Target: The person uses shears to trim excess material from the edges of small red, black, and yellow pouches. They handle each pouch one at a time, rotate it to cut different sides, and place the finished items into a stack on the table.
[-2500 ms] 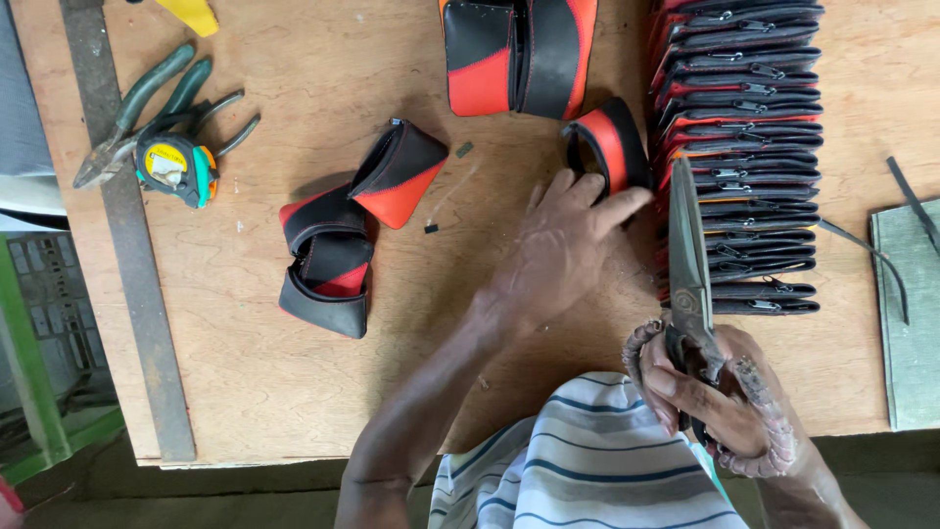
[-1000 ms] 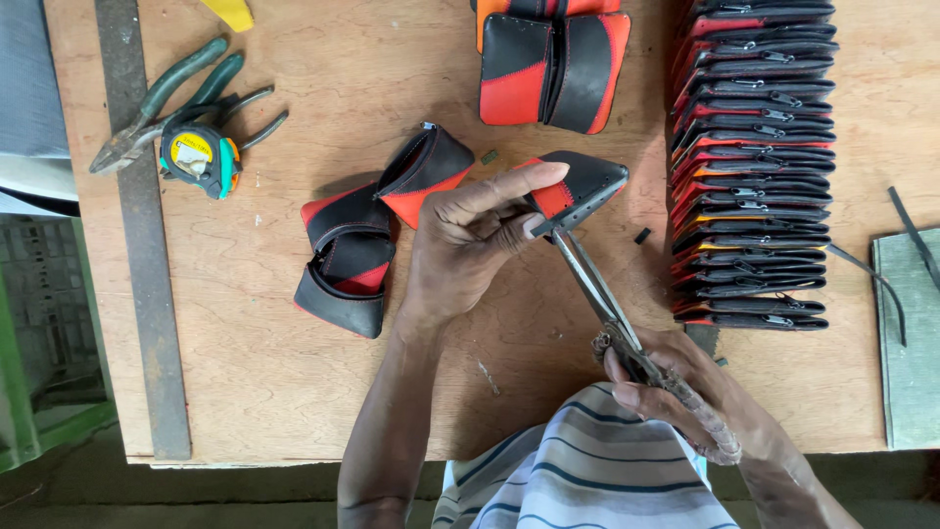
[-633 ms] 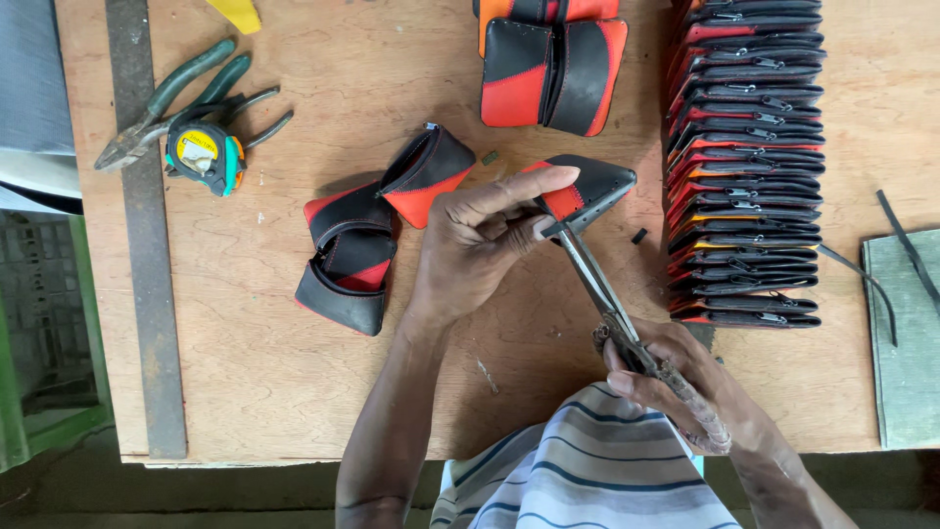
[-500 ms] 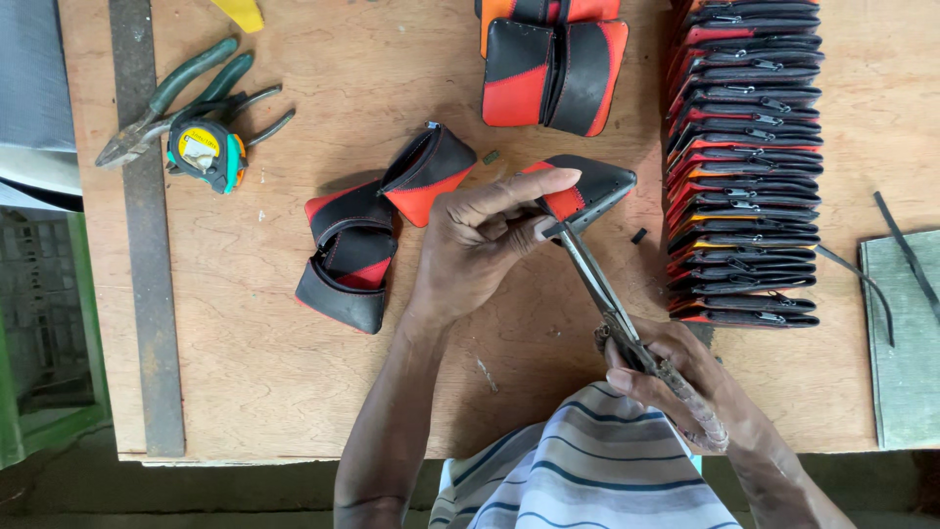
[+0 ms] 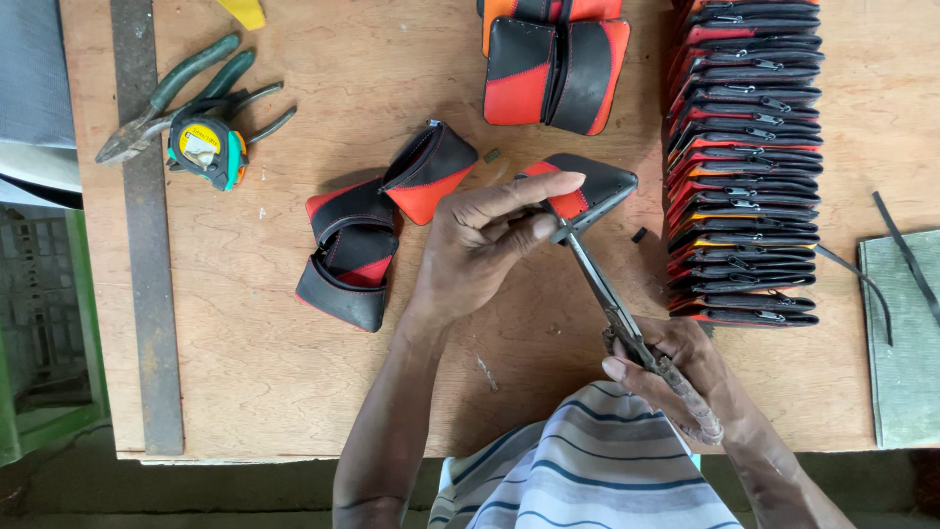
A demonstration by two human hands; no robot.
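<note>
A wooden table (image 5: 294, 392) filled the view, with a long metal ruler (image 5: 147, 245) lying along its left side. At the right stood a tall overlapping row of black and red pouches (image 5: 744, 167), and beyond it a grey-green board (image 5: 901, 343) with thin black strips across it. At the top middle lay a pair of flat black and red pouches (image 5: 553, 69); left of centre sat a loose heap of similar pouches (image 5: 367, 235), close to the left wrist but not touching it. Green-handled pliers (image 5: 176, 98) and a small tape measure (image 5: 206, 147) lay together at the upper left. The left hand (image 5: 480, 245) pinched one black and red pouch (image 5: 587, 186) between thumb and fingers, holding it just above the table near the row. The right hand (image 5: 676, 377) was closed around the handles of scissors (image 5: 597, 279), whose tips met the pouch's lower edge beside the left fingers. A tiny black scrap (image 5: 638, 234) lay between that pouch and the row.
</note>
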